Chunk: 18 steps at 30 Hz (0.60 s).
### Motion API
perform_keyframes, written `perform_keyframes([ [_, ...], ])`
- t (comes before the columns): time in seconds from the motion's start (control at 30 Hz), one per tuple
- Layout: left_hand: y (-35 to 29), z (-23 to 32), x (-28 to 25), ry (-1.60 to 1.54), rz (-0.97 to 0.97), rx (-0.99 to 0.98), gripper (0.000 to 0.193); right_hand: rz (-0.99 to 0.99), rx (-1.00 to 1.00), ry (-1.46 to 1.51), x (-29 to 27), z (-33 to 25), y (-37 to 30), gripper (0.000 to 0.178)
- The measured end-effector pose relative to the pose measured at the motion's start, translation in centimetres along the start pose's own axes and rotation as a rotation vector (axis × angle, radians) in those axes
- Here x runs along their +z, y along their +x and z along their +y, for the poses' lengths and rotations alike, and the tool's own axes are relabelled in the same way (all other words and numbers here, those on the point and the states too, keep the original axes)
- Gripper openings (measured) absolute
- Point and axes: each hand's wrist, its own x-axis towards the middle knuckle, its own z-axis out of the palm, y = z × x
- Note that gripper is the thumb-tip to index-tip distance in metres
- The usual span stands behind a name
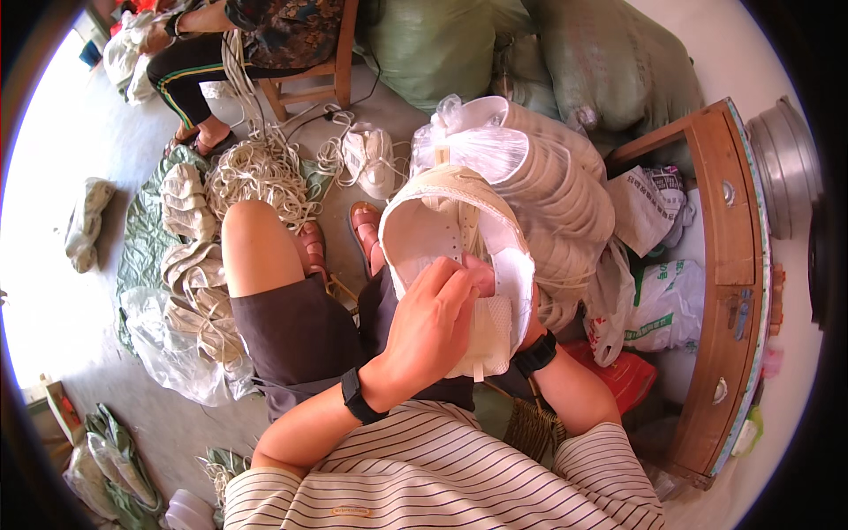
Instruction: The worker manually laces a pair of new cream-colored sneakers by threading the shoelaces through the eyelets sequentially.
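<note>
Cream shoe upper (pixel 446 184) in the lap, opening toward the wearer, tongue (pixel 488 336) hanging out at the near side. Left hand (pixel 428 322) over the opening, fingers bunched as in a pinch; can't tell whether anything sits between the tips. Right hand (pixel 533 330) curled round the right side, gripping the upper, though mostly hidden behind it.

Risks, my judgement: the upper looks soft, so if the right grip loosens while the left pulls, the collar could fold or the piece twist. Both hands crowd the opening; fingers could get in each other's way. Lace pile (pixel 256 181) lies near the feet; a loose strand could snag a sandal (pixel 364 231).

Containers: clear plastic bag (pixel 446 119) draped over nested pale uppers (pixel 552 199). Green sacks (pixel 433 53) behind, bulging, contents unseen. Wooden desk (pixel 720 238) with a white plastic bag (pixel 667 309) in its open space, filling unclear.
</note>
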Motion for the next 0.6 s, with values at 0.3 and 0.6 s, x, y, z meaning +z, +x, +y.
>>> perform_keyframes([
  [0.3, -1.7, 0.0, -3.1, -0.091, 0.300, -0.127, 0.015, 0.046, 0.072, -0.141, 0.3, 0.1, -0.1, 0.105],
  [0.6, -2.7, -7.7, -6.9, 0.006, 0.387, -0.429, 0.032, 0.166, -0.076, -0.296, -0.1, 0.4, -1.2, 0.069],
])
